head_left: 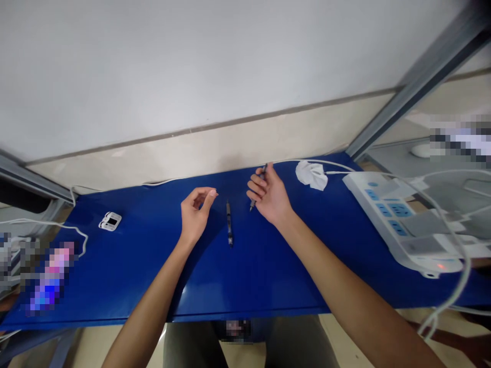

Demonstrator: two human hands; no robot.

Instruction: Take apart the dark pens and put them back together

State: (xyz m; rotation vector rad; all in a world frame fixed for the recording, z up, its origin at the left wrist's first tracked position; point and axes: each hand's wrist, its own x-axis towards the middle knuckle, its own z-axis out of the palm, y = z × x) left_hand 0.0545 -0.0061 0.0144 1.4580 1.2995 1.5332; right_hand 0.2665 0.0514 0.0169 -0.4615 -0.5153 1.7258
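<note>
My right hand (pixel 270 197) is wrapped around a dark pen (pixel 252 204), held tilted, with one end below the fingers and the other by the thumb. A second dark pen (pixel 229 223) lies on the blue tabletop (pixel 209 286), between my two hands and pointing away from me. To the left of it, my left hand (pixel 197 212) hovers with thumb and fingertips pinched together. Whatever may be between those fingertips is too small to make out. Neither hand touches the lying pen.
On the right sits a large white power strip (pixel 399 220) with cables. Crumpled white tissue (pixel 311 175) lies at the back right, beside a white cable. A small white device (pixel 110 221) with a dark screen is on the left, near a blurred-out phone-shaped object (pixel 51 278). A wall stands behind.
</note>
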